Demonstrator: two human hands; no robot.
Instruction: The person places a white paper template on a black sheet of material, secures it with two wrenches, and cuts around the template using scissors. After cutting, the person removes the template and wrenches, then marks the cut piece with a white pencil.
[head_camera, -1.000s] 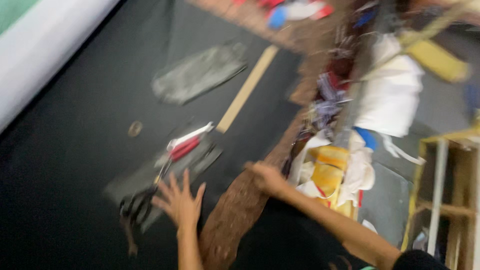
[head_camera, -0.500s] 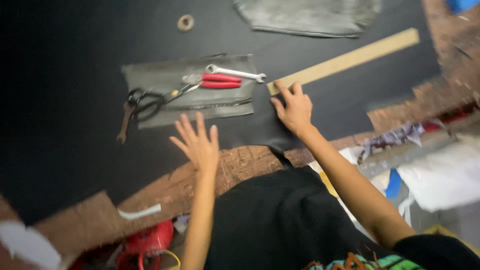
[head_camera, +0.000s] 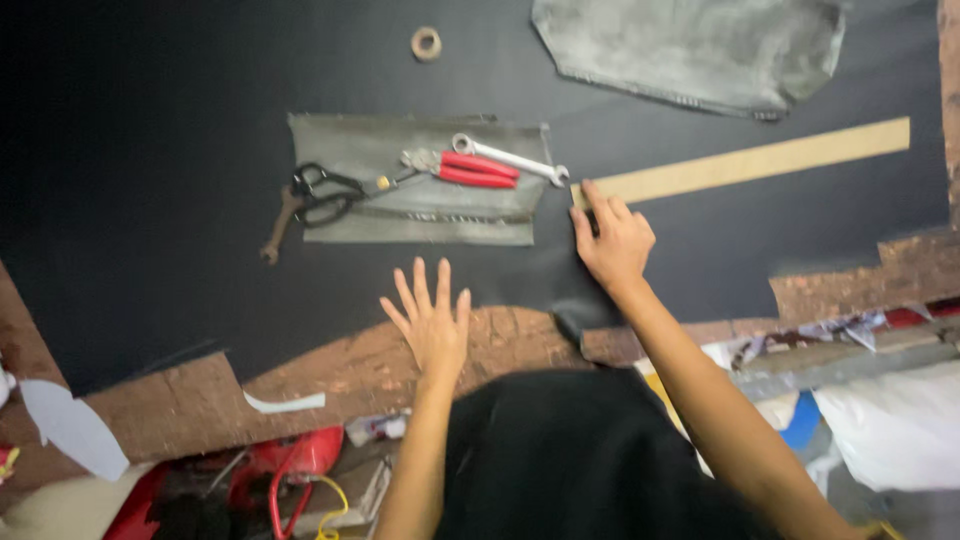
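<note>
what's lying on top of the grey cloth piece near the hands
On the grey cloth piece lie black scissors, red-handled pliers and a silver wrench. What the tools cover can't be seen.

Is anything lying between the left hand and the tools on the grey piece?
Nothing visible. The left hand is spread flat below the grey piece, with only bare black sheet between them.
</note>
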